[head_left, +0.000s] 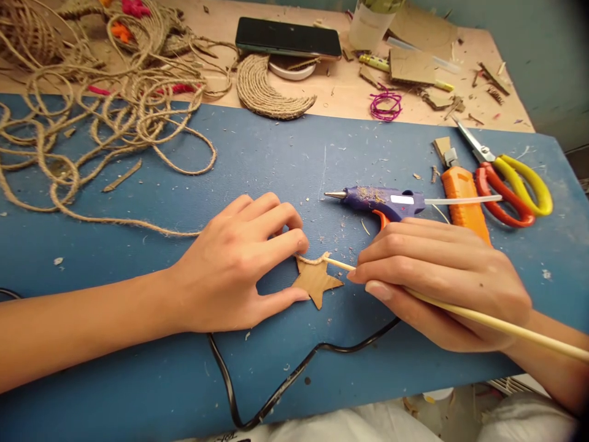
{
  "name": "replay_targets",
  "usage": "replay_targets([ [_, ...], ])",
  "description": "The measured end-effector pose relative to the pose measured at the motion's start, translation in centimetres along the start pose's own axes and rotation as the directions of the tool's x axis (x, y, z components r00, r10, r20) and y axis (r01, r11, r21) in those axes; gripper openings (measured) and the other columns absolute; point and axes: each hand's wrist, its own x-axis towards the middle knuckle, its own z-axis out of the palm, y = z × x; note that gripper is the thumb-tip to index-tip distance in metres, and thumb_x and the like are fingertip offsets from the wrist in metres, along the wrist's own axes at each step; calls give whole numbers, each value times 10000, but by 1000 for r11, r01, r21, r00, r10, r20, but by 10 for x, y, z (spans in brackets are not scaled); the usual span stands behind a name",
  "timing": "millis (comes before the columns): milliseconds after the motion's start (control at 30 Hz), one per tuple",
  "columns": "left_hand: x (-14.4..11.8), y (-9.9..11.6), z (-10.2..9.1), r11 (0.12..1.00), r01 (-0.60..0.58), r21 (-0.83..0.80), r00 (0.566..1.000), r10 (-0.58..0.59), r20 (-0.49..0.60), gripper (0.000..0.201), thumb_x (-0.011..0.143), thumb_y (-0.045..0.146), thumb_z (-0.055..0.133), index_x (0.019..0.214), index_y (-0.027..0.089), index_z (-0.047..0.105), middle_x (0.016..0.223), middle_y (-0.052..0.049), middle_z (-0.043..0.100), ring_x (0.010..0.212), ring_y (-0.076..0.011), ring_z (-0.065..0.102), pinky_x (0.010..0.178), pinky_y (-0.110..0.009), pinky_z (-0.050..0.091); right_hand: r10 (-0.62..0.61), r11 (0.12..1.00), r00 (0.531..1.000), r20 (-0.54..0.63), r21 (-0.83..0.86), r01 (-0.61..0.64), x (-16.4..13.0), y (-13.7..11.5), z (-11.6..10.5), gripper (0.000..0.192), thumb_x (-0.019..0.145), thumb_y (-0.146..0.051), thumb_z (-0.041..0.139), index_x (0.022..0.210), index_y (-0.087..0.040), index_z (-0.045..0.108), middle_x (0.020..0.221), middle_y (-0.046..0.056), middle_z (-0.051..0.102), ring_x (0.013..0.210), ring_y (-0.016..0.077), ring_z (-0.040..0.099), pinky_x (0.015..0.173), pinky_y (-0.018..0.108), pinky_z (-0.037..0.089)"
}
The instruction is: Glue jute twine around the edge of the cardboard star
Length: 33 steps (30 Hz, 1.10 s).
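Observation:
A small brown cardboard star point(316, 281) lies on the blue mat point(257, 166), with jute twine along its top edge. My left hand point(234, 267) pinches the star and the twine end between thumb and fingers. The loose jute twine point(105, 132) trails off to a heap at the left. My right hand point(442, 279) grips a thin wooden stick point(483, 319) whose tip presses on the star's upper right edge.
A purple glue gun point(384, 202) lies just behind my right hand, its black cord point(276, 393) looping to the front edge. An orange utility knife point(464, 202) and red-yellow scissors point(510, 181) sit at the right. A jute crescent point(269, 92), a phone point(288, 38) and cardboard scraps point(414, 64) lie at the back.

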Motion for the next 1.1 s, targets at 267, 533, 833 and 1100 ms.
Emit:
replay_targets([
  [267, 1, 1, -1, 1000, 10, -9, 1000, -10, 15, 259, 996, 428, 770, 1054, 197, 667, 1154, -89, 708, 1018, -261, 587, 833, -412, 409, 29, 999, 999, 25, 18, -30, 0, 1, -1, 85, 1048, -94, 633, 1036, -132, 708, 934, 62, 762, 835, 144, 729, 777, 326, 560],
  [533, 1, 1, -1, 999, 23, -23, 1000, -22, 13, 254, 978, 422, 784, 1039, 200, 675, 1148, -78, 698, 1015, -259, 581, 833, -414, 408, 36, 995, 998, -54, 95, -30, 1, -1, -4, 120, 1006, -60, 648, 1043, -156, 709, 910, 53, 764, 814, 165, 742, 740, 336, 577],
  [833, 1, 1, -1, 1000, 21, -13, 1000, -21, 14, 250, 988, 423, 772, 1035, 198, 673, 1146, -80, 696, 1014, -260, 575, 821, -420, 415, 5, 1000, 1000, 0, 18, -5, 1, -1, 2, 69, 1039, -95, 652, 1066, -131, 704, 939, 55, 774, 813, 146, 712, 727, 342, 529],
  [1100, 1, 1, -1, 1000, 24, -10, 999, -24, 22, 251, 997, 430, 763, 1044, 199, 678, 1151, -85, 701, 1013, -261, 576, 826, -423, 425, 41, 999, 998, 54, 16, -42, -2, 1, 1, 99, 1046, -101, 640, 1107, -159, 693, 981, 61, 769, 847, 151, 712, 768, 342, 534],
])
